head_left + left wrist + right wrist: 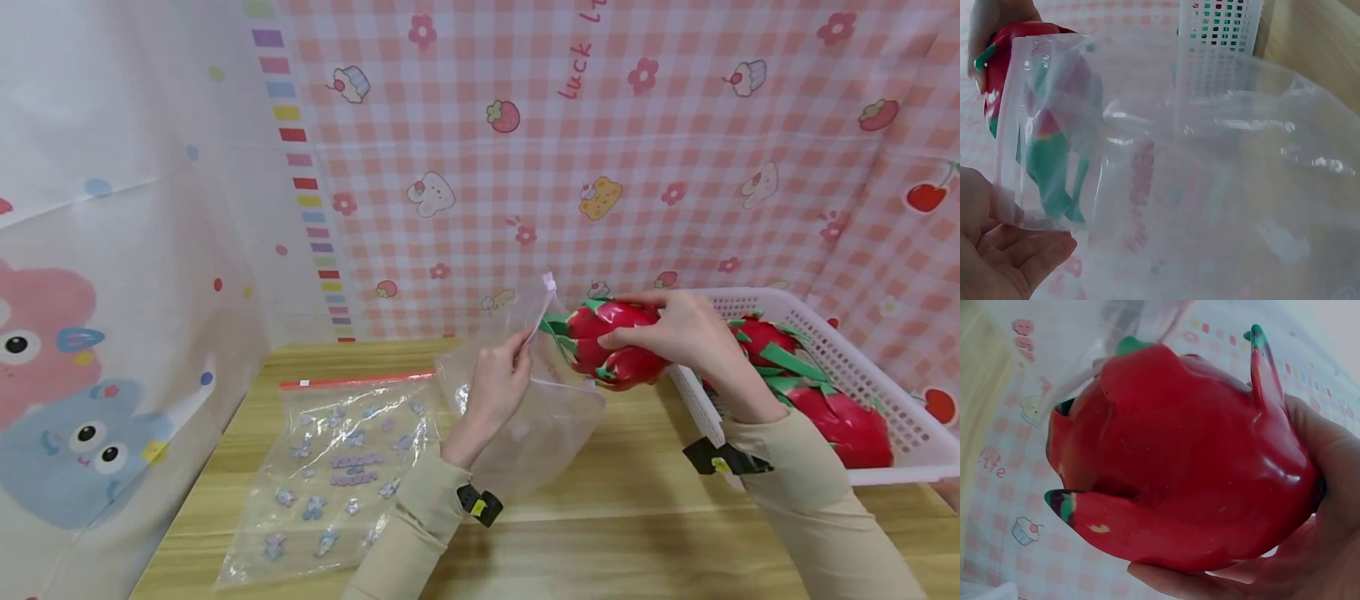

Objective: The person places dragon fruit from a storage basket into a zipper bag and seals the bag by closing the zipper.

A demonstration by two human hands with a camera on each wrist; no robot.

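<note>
Head view: red dragon fruit is right of centre in the frame, held off the table, leafy end at the mouth of a clear bag. Our right hand is spread about as wide as the fruit and grips it by the rear, thumb on the near side, fingers over the top. We read that rear hold as keeping the front end free of fingers. Our left hand is narrow, pinching the bag's edge below the pink slider, probably to steady the limp film and keep the mouth accessible. Fruit's long axis runs roughly level across the frame, right end dipping a bit; green tips point left at the bag. Left wrist view shows those tips through the film; we can't tell for sure if they're inside or behind it. White basket at right of frame holds more dragon fruits, close to our right arm, likely for a short reach. Second bag, orange-red zip strip along its top, lies flat at lower left, apparently parked out of the way.
</note>
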